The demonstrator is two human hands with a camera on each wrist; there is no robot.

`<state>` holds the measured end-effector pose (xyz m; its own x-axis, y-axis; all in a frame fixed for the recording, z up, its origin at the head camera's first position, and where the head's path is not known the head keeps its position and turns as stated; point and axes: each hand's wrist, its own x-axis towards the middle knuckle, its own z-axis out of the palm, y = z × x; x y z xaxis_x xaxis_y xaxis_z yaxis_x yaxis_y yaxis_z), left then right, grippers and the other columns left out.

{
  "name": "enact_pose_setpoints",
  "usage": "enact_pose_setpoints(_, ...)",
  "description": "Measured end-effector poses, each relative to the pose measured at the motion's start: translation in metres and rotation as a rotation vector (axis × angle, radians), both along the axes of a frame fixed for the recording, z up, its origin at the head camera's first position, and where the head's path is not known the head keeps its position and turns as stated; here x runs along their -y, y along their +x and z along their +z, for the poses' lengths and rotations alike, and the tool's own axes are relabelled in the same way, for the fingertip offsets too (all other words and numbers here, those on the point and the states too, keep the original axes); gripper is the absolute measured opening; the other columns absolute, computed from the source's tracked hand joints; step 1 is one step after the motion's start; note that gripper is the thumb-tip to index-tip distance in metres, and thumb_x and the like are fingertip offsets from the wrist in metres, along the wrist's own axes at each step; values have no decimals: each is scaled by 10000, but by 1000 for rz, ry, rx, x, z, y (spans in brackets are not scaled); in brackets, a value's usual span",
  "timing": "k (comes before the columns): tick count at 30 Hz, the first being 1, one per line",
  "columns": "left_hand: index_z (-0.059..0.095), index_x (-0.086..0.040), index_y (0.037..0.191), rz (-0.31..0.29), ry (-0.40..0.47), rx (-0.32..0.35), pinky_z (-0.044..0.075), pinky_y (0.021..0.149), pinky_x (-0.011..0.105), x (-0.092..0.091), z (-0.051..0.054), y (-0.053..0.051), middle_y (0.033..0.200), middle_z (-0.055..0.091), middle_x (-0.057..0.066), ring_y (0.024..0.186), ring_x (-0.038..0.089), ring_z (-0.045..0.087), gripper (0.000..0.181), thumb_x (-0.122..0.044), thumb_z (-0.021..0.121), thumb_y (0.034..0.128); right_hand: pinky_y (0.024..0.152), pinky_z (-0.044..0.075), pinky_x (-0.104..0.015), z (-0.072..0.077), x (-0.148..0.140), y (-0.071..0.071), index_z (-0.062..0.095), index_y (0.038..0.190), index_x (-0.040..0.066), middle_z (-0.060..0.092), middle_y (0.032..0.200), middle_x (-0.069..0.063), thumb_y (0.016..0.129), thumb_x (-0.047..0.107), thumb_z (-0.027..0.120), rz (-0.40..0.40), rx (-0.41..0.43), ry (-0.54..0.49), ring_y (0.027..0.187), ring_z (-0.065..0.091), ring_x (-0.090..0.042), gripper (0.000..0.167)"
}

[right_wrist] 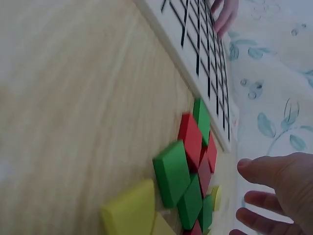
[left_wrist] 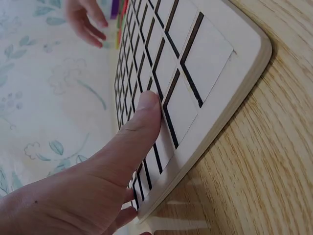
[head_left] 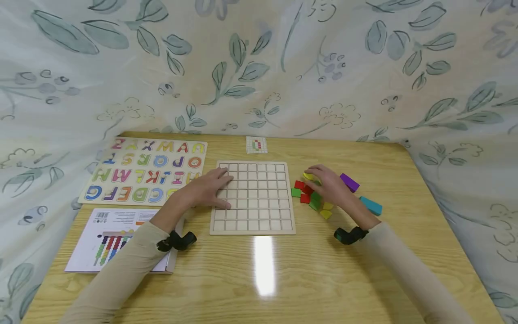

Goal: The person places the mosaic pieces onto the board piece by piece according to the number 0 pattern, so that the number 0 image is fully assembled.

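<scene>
A square wooden grid board [head_left: 262, 194] lies at the middle of the table. My left hand [head_left: 201, 189] rests on its left edge with spread fingers, and in the left wrist view the thumb [left_wrist: 142, 115] lies over the grid cells. To the right of the board is a loose cluster of small blocks: red blocks [right_wrist: 190, 138], green blocks [right_wrist: 172, 175] and yellow blocks [right_wrist: 131, 210]. Over that cluster hovers my right hand [head_left: 331, 185], its fingers loosely bent near a yellow block [head_left: 308, 176]. Nothing shows between its thumb and fingers in the right wrist view.
A small pattern card [head_left: 256, 145] lies beyond the board. At the left are an alphabet puzzle board [head_left: 137, 182] and a white box [head_left: 117, 220] with an abacus picture. A purple block [head_left: 350, 182] and a teal block [head_left: 370, 206] lie right of the cluster. Floral fabric [head_left: 259, 67] hangs behind.
</scene>
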<state>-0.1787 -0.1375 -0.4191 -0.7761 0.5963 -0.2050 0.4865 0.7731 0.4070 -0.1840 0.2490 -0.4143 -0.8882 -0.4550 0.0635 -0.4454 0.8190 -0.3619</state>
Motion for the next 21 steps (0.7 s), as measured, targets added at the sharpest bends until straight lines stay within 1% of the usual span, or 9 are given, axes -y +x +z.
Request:
enact_pose_setpoints(3, 339, -70, 1504, -14, 2, -6, 302, 1141, 529, 0, 2, 1, 1596, 197, 199, 1475, 388, 207, 957, -537, 748, 776, 980, 464, -490, -2, -1, -10, 591, 1252, -66, 558, 1279, -258, 931, 82, 623, 30, 3, 15, 1183, 542, -413, 355)
enact_pose_setpoints(7, 317, -71, 1514, -12, -4, 14, 331, 1123, 528, -1, 3, 2, 1605, 173, 198, 1467, 393, 234, 993, -548, 756, 761, 981, 464, -481, -6, -2, -21, 618, 1210, -71, 580, 1254, -264, 923, 45, 619, 44, 35, 52, 1169, 549, -418, 309)
enact_pose_setpoints(11, 285, -85, 1529, -8, -20, 37, 338, 1117, 529, -2, 3, 1, 1617, 143, 183, 1468, 386, 238, 993, -554, 736, 780, 965, 478, -480, -9, -4, -27, 649, 1169, -67, 616, 1217, -253, 918, 28, 617, 52, 62, 70, 1149, 573, -410, 271)
enact_pose_setpoints(16, 276, -87, 1532, -5, -30, 36, 328, 1127, 520, -1, 2, 1, 1618, 139, 181, 1475, 374, 226, 993, -557, 730, 785, 922, 502, -500, -11, -5, -33, 667, 1165, -69, 625, 1191, -252, 902, -12, 618, 69, 75, 48, 1104, 600, -411, 273)
enact_pose_setpoints(21, 275, -74, 1530, -8, -26, 35, 313, 1137, 522, -1, 3, 1, 1615, 135, 197, 1477, 383, 212, 998, -556, 731, 785, 920, 500, -501, -11, -5, -38, 660, 1182, -67, 612, 1170, -241, 890, -38, 623, 86, 75, 78, 1083, 594, -406, 295)
